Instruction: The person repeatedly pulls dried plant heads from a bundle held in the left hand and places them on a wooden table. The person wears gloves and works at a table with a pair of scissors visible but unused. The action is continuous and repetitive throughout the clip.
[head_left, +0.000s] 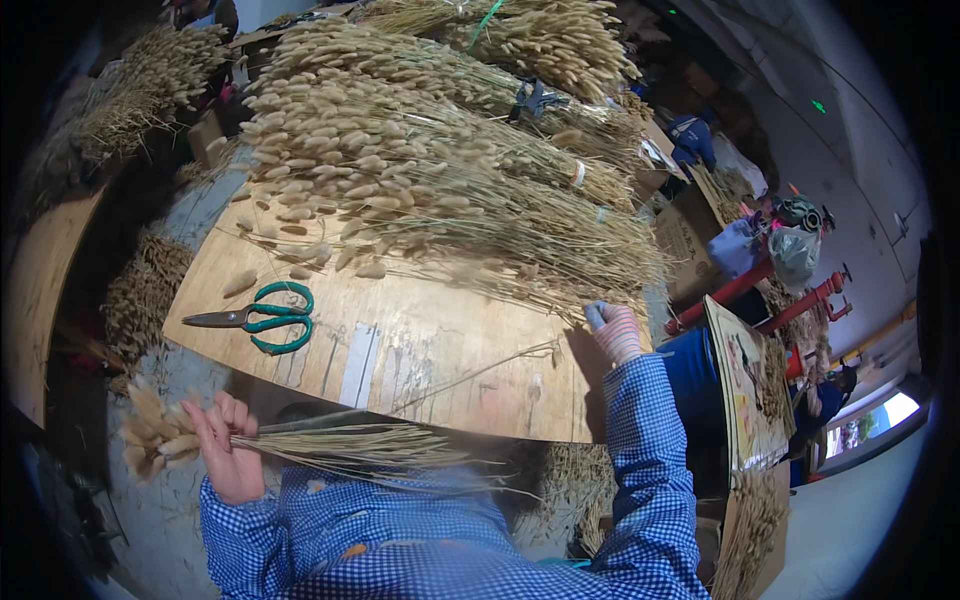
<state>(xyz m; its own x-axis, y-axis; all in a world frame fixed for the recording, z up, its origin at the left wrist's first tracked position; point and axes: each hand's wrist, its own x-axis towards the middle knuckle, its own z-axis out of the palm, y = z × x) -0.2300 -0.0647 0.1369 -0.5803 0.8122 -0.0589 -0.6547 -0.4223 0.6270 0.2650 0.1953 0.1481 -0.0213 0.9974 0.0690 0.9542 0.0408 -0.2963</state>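
My bare left hand grips a small bunch of dried bunny-tail grass in front of my checked apron. Its fluffy heads point left and the stems fan out to the right. At the table's right side is my right hand, in a striped fingerless glove or wrap with something grey on a fingertip. Its fingers touch the stem ends of a loose heap of bunny-tail grass; whether they hold a stem is hidden. Green-handled scissors lie on the left of the wooden tabletop.
Tied bundles of grass are stacked at the back. One loose stem crosses the table's front edge. A blue barrel and a cardboard box stand to the right, by red pipes. Other people are farther off.
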